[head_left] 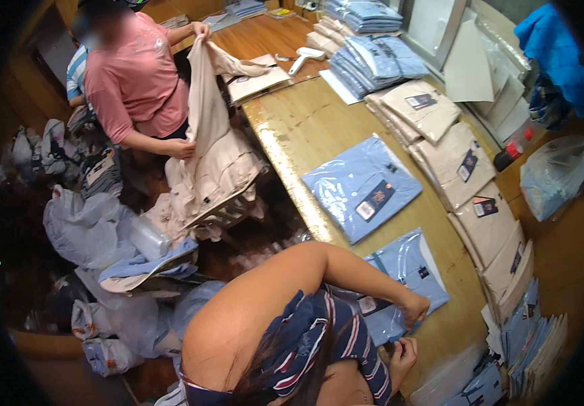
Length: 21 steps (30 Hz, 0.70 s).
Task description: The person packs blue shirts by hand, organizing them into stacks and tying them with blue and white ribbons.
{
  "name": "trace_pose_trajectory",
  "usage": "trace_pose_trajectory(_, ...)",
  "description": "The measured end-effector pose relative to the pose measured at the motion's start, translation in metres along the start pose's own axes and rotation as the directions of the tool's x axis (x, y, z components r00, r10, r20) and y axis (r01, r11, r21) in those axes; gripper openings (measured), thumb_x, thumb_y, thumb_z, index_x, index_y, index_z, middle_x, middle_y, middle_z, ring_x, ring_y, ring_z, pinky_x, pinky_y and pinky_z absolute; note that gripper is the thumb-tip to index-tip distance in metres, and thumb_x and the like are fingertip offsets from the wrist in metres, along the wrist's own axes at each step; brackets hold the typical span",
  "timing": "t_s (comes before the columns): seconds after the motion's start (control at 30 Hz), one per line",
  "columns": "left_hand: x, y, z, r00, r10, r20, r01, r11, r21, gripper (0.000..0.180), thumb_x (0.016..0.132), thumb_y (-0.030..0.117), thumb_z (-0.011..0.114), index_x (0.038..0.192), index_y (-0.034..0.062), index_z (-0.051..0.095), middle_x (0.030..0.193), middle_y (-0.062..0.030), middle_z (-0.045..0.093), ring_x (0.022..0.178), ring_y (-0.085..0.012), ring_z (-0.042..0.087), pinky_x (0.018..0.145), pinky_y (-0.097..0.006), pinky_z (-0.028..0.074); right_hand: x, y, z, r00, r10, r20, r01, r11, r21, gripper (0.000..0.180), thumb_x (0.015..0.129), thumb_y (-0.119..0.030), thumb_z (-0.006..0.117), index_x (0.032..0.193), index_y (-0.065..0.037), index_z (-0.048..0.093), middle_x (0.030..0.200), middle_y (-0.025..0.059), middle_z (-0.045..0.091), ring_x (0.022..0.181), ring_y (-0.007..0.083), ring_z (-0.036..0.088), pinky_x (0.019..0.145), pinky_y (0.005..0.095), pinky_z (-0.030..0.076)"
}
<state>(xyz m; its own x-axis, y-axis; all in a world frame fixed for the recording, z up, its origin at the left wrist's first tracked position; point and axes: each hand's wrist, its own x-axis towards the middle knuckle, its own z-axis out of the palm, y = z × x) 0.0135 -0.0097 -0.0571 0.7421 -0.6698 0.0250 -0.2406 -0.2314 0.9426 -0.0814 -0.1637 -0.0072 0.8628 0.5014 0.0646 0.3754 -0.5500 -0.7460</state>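
Observation:
A folded light-blue shirt in a clear plastic bag [400,271] lies on the table in front of me, a dark tag on its front. My left hand [414,311] reaches over it, fingers closed on the bag near its near right edge. Just below, my right hand [403,356] is curled with fingertips together by the bag's near edge; what it pinches is too small to make out. Beyond lies another bagged blue shirt [353,183] with a dark tag, untouched. My arm and striped clothing hide part of the nearer shirt.
Bagged beige shirts [458,166] line the table's right side. Blue shirt stacks [376,61] stand at the far end near a white handheld tool [305,59]. A co-worker in a pink shirt [139,74] holds a beige garment [207,95]. Plastic bags [89,227] and clothes lie left.

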Motion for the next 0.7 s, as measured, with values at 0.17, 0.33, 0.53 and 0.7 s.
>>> trace_pose_trajectory(0.17,-0.015,0.027,-0.004,0.694,0.708,0.131,-0.578,0.441,0.686,0.012,0.061,0.013,0.052,0.060,0.0012,0.053,0.068,-0.0112,0.051,0.064,-0.0247,0.052,0.050,-0.035,0.040,0.050,0.001,-0.008,0.937,0.218,-0.273,-0.001,0.782,0.623,0.020,0.080,-0.005,0.042,0.098,0.005,0.047,0.080,0.0059,0.050,0.073,0.0134,0.047,0.067,0.0247,0.039)
trace_pose_trajectory(0.33,-0.023,0.030,-0.013,0.583,0.759,0.290,-0.660,0.234,0.714,0.010,0.065,0.016,0.047,0.061,0.0062,0.047,0.073,-0.0065,0.043,0.074,-0.0193,0.045,0.057,-0.028,0.038,0.043,0.072,-0.008,0.956,0.288,0.064,-0.292,0.896,0.335,0.021,0.069,0.007,0.045,0.089,0.007,0.053,0.091,0.0103,0.053,0.078,0.0146,0.051,0.071,0.0255,0.040)
trace_pose_trajectory(0.53,-0.035,0.027,-0.015,0.611,0.772,0.176,-0.602,0.309,0.736,0.011,0.064,0.017,0.047,0.065,0.0057,0.046,0.072,-0.0062,0.042,0.071,-0.0200,0.044,0.061,-0.029,0.036,0.048,-0.001,-0.028,0.977,0.018,-0.214,-0.061,0.979,-0.193,0.009,0.065,0.002,0.053,0.074,0.001,0.057,0.084,0.0106,0.052,0.078,0.0244,0.052,0.070,0.0296,0.041)
trace_pose_trajectory(0.7,-0.037,0.021,-0.010,0.755,0.654,0.039,-0.568,0.623,0.538,0.007,0.063,0.009,0.049,0.067,0.0040,0.048,0.087,-0.0104,0.051,0.085,-0.0248,0.048,0.070,-0.033,0.040,0.025,0.047,-0.011,0.941,0.028,-0.338,-0.165,0.909,-0.382,0.009,0.061,-0.001,0.054,0.069,-0.002,0.057,0.080,0.0099,0.052,0.081,0.0273,0.048,0.071,0.0350,0.038)
